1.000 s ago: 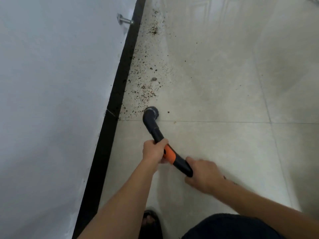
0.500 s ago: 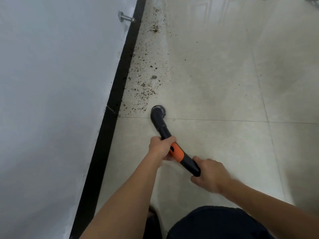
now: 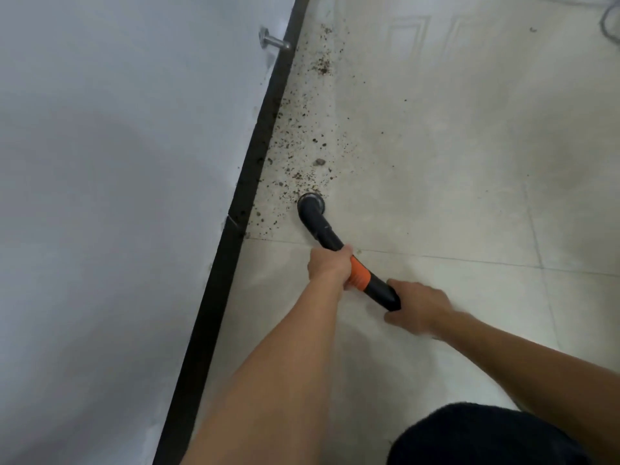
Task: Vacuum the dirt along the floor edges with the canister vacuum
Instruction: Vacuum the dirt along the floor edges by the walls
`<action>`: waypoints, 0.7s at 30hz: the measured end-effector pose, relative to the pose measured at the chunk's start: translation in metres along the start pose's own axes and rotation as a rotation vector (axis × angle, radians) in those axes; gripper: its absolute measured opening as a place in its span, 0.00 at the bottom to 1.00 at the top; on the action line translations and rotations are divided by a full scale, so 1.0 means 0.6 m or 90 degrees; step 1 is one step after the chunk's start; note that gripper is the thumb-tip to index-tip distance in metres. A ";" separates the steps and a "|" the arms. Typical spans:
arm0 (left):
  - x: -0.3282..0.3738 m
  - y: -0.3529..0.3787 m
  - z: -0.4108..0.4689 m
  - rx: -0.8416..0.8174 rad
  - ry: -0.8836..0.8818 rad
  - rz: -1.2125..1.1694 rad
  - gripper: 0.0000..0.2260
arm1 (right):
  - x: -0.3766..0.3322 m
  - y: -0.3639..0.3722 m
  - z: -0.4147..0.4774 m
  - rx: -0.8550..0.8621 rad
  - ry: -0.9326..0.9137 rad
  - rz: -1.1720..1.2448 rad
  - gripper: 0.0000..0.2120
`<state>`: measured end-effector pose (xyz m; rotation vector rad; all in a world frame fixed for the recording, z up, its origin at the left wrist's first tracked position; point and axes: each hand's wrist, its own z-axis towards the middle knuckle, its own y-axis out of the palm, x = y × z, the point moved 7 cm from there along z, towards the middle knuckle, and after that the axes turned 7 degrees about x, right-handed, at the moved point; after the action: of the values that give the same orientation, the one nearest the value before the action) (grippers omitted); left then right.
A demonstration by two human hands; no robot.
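Pale tiled floor (image 3: 453, 169), white wall (image 3: 117, 162) on the left with a black baseboard (image 3: 235, 213) running along it, and a little metal door stop (image 3: 273, 41) sticking out up at 11 o'clock. Brown dirt (image 3: 302, 142) is scattered along the baseboard from about 12 o'clock down to the grout line (image 3: 436, 256).

Compared with 0.5 s ago, the nozzle (image 3: 310, 203) has pushed toward 12 o'clock, off the grout line and into the bottom edge of the dirt.

The left hand (image 3: 330, 265) grips the black vacuum wand (image 3: 322, 229) just ahead of its orange band, fingers (image 3: 346, 251) wrapped tight. The right hand (image 3: 419, 307) holds the wand's rear end at 4 o'clock, thumb on top. Both forearms reach in from 6 o'clock.
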<state>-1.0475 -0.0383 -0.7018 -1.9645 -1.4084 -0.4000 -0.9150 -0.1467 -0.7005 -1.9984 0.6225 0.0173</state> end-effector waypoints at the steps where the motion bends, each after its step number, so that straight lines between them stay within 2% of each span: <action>1: 0.009 0.008 -0.001 -0.012 -0.013 0.010 0.18 | 0.006 -0.007 0.003 -0.004 0.010 0.007 0.12; 5: 0.050 0.035 0.028 -0.037 -0.023 0.023 0.18 | 0.014 -0.034 0.038 0.013 0.017 0.020 0.11; 10: 0.124 0.074 0.083 -0.009 0.036 0.023 0.19 | 0.028 -0.069 0.118 0.095 0.013 0.016 0.10; 15: 0.194 0.109 0.114 -0.003 0.085 -0.001 0.17 | 0.042 -0.113 0.190 0.119 0.002 0.044 0.09; 21: 0.156 0.076 0.103 -0.013 0.066 0.005 0.17 | 0.029 -0.089 0.172 0.088 -0.072 0.015 0.10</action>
<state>-0.9792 0.0617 -0.7063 -1.9362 -1.3346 -0.5073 -0.8513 -0.0488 -0.7126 -1.8423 0.5589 0.0987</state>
